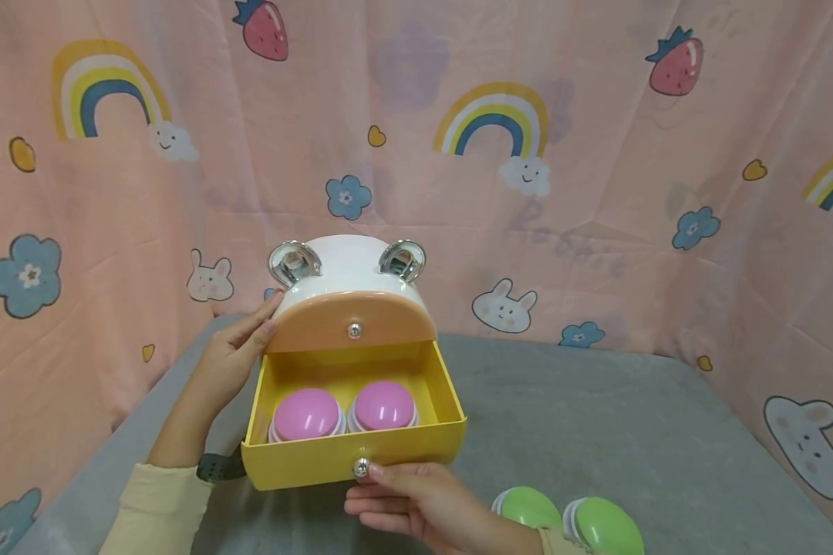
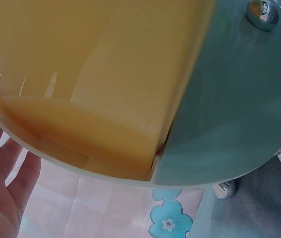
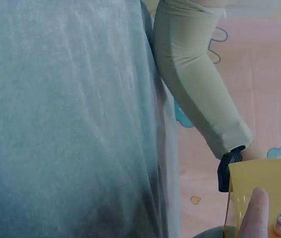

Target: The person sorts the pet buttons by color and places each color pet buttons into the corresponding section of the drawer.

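Note:
A small two-drawer box (image 1: 350, 258) has a white rounded top, two shiny silver ears and an orange upper drawer front (image 1: 319, 327). Its yellow lower drawer (image 1: 305, 470) is pulled out, with two pink domed pieces (image 1: 308, 414) (image 1: 384, 405) on white bases inside. My left hand (image 1: 232, 358) rests along the box's left side, fingers fairly straight; in the left wrist view its fingers (image 2: 24, 183) lie by the box's pale rim. My right hand (image 1: 430, 501) pinches the round silver knob (image 1: 362, 467) of the yellow drawer, the other fingers stretched out below it.
Two green domed pieces (image 1: 530, 509) (image 1: 607, 528) with white bases lie on the grey cloth-covered table (image 1: 597, 416), beside my right forearm. A pink printed curtain (image 1: 597, 169) hangs behind and at both sides. A dark band (image 1: 218, 467) is on my left wrist, near the drawer's corner.

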A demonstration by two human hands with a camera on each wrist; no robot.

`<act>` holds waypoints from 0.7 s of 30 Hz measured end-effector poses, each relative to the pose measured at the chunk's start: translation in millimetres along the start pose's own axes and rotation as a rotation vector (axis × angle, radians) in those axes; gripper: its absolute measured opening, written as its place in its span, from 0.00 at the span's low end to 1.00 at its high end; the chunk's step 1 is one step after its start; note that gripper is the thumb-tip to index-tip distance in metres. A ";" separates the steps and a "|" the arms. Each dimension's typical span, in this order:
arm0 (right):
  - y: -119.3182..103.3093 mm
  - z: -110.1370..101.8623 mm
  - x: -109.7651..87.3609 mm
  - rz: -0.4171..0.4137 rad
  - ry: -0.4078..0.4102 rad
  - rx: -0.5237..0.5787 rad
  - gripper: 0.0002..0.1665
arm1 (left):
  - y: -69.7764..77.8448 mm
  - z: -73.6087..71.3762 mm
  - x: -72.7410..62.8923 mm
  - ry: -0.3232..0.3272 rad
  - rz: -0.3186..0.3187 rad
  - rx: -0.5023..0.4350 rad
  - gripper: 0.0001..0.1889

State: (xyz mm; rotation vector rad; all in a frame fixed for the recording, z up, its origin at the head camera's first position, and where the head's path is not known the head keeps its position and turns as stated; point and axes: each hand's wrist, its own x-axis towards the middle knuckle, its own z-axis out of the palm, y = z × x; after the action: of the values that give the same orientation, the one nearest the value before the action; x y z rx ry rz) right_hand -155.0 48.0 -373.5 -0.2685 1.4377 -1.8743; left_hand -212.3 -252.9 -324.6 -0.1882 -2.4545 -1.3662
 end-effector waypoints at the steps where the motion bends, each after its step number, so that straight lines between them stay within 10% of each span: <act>1: 0.3 0.3 0.2 -0.003 -0.002 0.008 0.26 | 0.1 0.0 0.1 0.001 0.001 0.000 0.27; 21: -2.3 10.9 4.0 -0.038 0.031 0.067 0.20 | -2.0 -0.1 0.2 -0.002 0.009 -0.002 0.27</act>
State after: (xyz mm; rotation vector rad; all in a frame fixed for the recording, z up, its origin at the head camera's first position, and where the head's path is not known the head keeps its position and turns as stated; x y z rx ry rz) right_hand -152.5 37.5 -368.7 -0.2366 1.3967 -1.9616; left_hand -213.0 -254.1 -326.1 -0.2012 -2.4515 -1.3649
